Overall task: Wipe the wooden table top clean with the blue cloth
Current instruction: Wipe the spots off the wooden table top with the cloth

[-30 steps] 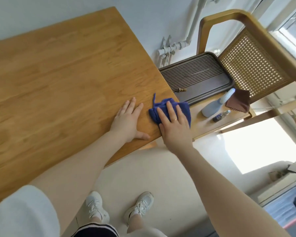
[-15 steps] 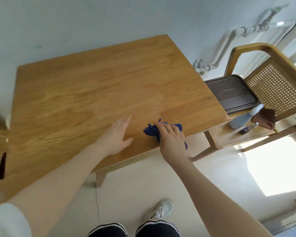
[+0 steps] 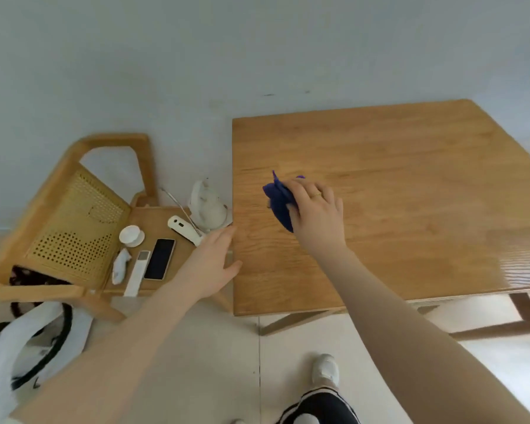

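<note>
The right hand [image 3: 314,209] is pressing the blue cloth [image 3: 278,201] flat against the wooden table [image 3: 410,191], fingers spread and curled over the bunched fabric, so most of the cloth is sticking out at the hand's 9 o'clock side. The cloth is sitting in the table's left part, near the 9 o'clock edge. The left hand [image 3: 210,264] is lying open and holding nothing, its thumb touching the table's left edge, its fingers pointing toward 1 o'clock. Just beyond that edge, at 9 o'clock, a chair [image 3: 65,228] is carrying a phone [image 3: 160,259] and 2 remotes.

The wiping step appears to be in hand, working the left strip. The next move likely calls for steady downward pressure while sweeping toward 3 o'clock, where the large bare area is lying, without letting the loose fabric slip free.
</note>
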A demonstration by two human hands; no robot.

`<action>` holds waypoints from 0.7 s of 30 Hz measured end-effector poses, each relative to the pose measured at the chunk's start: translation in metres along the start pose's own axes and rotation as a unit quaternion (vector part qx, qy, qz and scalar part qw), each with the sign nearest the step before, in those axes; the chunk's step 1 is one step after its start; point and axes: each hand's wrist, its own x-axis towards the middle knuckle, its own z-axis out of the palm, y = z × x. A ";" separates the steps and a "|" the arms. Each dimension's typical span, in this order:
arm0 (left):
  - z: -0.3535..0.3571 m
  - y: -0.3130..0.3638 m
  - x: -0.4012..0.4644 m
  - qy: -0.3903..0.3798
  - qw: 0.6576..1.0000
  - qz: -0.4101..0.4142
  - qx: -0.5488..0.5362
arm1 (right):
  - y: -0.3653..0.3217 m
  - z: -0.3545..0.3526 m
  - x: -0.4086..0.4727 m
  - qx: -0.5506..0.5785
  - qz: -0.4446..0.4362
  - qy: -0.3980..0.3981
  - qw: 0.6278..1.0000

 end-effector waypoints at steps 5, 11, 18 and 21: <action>0.000 -0.034 0.033 -0.027 0.999 0.010 -0.017 | 0.009 0.077 -0.003 -0.095 0.061 -0.209 0.971; -0.015 -0.070 0.091 -0.023 0.998 -0.044 -0.047 | 0.011 0.119 0.024 -0.104 0.040 -0.279 0.954; -0.039 -0.095 0.167 -0.012 0.998 -0.007 -0.067 | -0.006 0.145 0.067 -0.114 0.032 -0.255 0.960; -0.049 -0.112 0.209 -0.022 0.997 0.021 -0.074 | -0.008 0.168 0.109 -0.108 0.034 -0.239 0.964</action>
